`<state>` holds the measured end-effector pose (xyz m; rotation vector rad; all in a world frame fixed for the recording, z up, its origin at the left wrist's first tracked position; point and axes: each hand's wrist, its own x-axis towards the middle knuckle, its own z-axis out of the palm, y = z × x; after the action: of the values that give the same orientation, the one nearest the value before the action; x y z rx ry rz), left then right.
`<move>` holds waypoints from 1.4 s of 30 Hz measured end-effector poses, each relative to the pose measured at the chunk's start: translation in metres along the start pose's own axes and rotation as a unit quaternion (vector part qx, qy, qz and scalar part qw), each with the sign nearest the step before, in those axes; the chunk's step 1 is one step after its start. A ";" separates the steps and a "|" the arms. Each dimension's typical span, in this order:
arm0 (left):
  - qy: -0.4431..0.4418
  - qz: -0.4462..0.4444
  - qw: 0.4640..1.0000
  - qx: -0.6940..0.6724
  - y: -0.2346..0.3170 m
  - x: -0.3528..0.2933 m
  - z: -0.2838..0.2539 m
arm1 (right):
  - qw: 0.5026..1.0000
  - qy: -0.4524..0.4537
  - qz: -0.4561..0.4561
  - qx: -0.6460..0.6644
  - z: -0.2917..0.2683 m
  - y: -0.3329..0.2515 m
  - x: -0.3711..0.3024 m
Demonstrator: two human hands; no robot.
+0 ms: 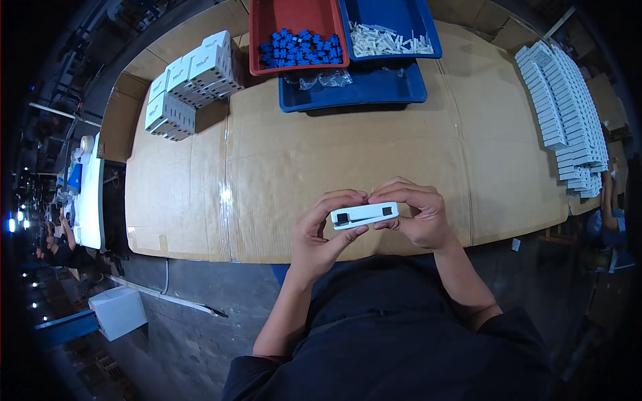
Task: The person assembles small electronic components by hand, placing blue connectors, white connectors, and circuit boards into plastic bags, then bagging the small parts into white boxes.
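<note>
Printing is seen on the white boxes (175,115), which stand stacked at the left rear part of the counter (334,147). Several of their smooth faces carry a short line of dark characters, and on the uppermost box a small red mark is placed close to this line. The print looks similar from one box to another. On the white pieces (548,100), stacked at the right side, there are many little dark spots; these are too small to tell whether they are letters or only openings.
</note>
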<state>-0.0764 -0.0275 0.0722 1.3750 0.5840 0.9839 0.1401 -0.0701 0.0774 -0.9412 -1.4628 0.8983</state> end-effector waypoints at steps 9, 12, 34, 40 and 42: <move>-0.002 0.020 0.999 0.031 -0.006 -0.003 -0.005 | 0.998 0.004 0.028 0.061 0.000 0.004 -0.001; 0.002 0.028 0.999 0.038 -0.008 -0.004 -0.005 | 0.998 -0.007 0.027 0.056 0.000 0.005 -0.001; 0.008 0.012 1.000 0.026 -0.006 -0.003 -0.002 | 0.998 0.002 0.027 0.060 0.001 0.004 -0.002; 0.017 -0.005 1.000 0.019 -0.007 -0.004 -0.001 | 0.999 0.000 0.026 0.047 0.001 0.008 -0.004; 0.021 -0.007 1.000 0.011 -0.007 -0.003 0.000 | 0.998 -0.003 0.033 0.049 0.000 0.006 -0.003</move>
<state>-0.0766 -0.0292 0.0649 1.3716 0.6362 0.9990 0.1405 -0.0709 0.0706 -0.9184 -1.3870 1.0134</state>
